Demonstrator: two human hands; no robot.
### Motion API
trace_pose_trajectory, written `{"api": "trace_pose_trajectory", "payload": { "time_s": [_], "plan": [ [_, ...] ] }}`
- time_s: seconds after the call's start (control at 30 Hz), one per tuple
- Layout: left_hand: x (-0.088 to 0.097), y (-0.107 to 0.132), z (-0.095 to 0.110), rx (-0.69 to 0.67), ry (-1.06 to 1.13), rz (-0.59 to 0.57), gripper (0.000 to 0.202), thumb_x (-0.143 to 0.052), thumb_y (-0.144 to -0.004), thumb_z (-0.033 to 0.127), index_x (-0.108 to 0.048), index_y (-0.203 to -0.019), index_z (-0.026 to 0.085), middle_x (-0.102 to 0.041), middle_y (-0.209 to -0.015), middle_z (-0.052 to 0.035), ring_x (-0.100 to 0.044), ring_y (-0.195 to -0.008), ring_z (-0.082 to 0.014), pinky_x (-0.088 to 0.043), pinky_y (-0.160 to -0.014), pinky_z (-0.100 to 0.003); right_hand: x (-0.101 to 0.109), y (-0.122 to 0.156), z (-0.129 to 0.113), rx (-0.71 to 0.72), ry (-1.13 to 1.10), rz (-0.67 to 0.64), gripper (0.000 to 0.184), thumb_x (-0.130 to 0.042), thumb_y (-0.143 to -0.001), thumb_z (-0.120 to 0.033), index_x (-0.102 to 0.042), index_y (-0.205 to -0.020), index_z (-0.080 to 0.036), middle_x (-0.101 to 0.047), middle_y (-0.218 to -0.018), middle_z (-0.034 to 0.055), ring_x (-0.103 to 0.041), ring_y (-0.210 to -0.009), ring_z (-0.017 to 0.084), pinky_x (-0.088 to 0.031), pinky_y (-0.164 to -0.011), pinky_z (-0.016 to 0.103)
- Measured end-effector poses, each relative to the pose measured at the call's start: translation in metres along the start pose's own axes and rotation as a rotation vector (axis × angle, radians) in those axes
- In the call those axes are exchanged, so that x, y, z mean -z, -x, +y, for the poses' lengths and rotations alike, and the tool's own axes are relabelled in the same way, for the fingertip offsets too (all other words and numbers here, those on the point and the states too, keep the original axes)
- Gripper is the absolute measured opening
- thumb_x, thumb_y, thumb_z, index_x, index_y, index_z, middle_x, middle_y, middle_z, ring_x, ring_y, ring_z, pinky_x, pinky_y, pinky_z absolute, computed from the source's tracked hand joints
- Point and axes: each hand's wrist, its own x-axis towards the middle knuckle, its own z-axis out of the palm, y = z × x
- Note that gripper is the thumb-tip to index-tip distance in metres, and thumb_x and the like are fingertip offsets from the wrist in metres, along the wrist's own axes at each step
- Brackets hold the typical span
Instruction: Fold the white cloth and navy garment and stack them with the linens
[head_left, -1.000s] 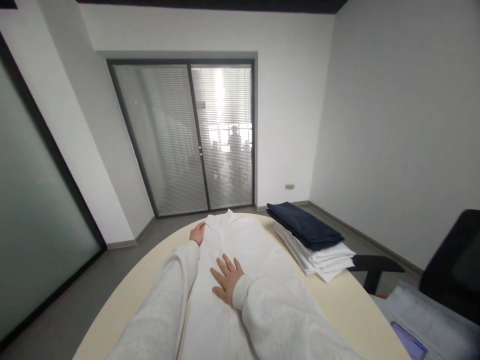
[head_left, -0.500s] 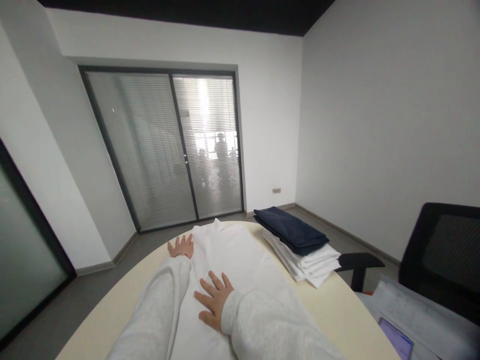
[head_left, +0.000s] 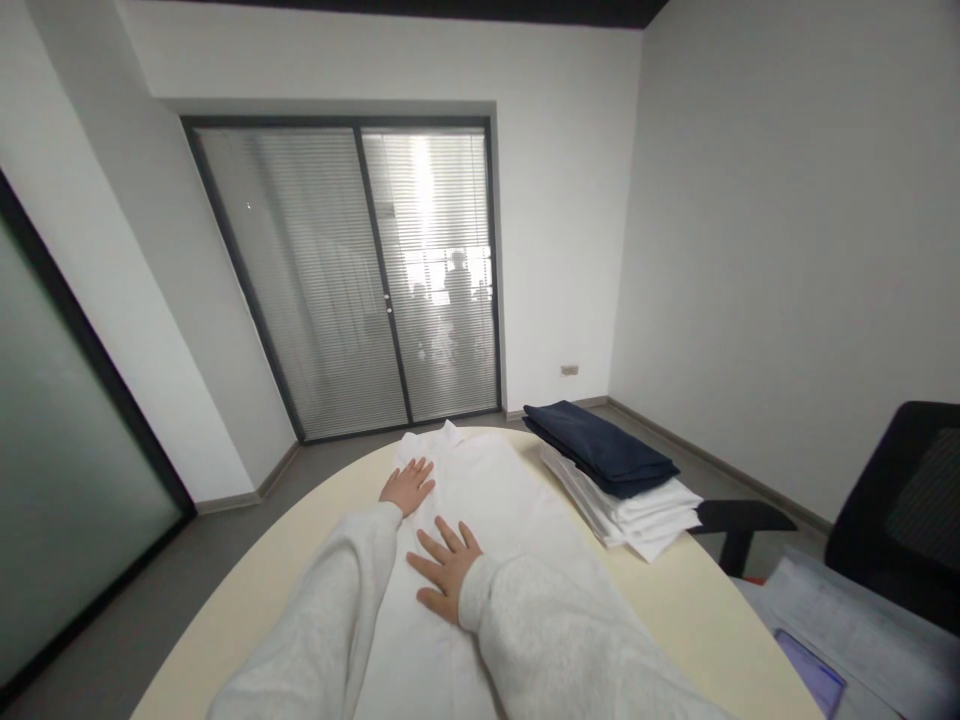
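Both hands lie flat, fingers spread and gripping nothing, on the white garment [head_left: 480,500] at the frame's lower middle: left hand [head_left: 407,487] above, right hand [head_left: 444,567] below. This looks like smoothing; next calls for an even outward sweep

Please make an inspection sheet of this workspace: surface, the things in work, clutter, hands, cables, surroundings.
Surface: rounded cream table.
Things in work: white garment spread flat along the table.
Clutter: folded stack of white cloths with a navy cloth on top, to the right; papers at the near right.
Hands: left hand flat on the garment's far left edge; right hand flat on its middle, fingers spread.
Cables: nothing seen.
Surroundings: sliding glass doors with blinds, black chair on the right.
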Motion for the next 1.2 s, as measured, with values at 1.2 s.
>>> {"api": "trace_pose_trajectory", "payload": {
  "time_s": [1.2],
  "plan": [
    [0.01, 0.129, 0.036, -0.005, 0.037, 0.033, 0.05, -0.017, -0.091, 0.046, -0.027, -0.138, 0.031, -0.021, -0.146, 0.002, -0.012, -0.135, -0.0196, -0.013, -0.106, -0.049, 0.009, -0.021, 0.018, -0.04, -0.139, -0.09, 0.045, -0.051, -0.077, -0.046, -0.05, -0.122, -0.037, -0.038, -0.138, -0.007, -0.018, -0.133, 0.021, -0.015, -0.106, 0.045]
  ]
}}
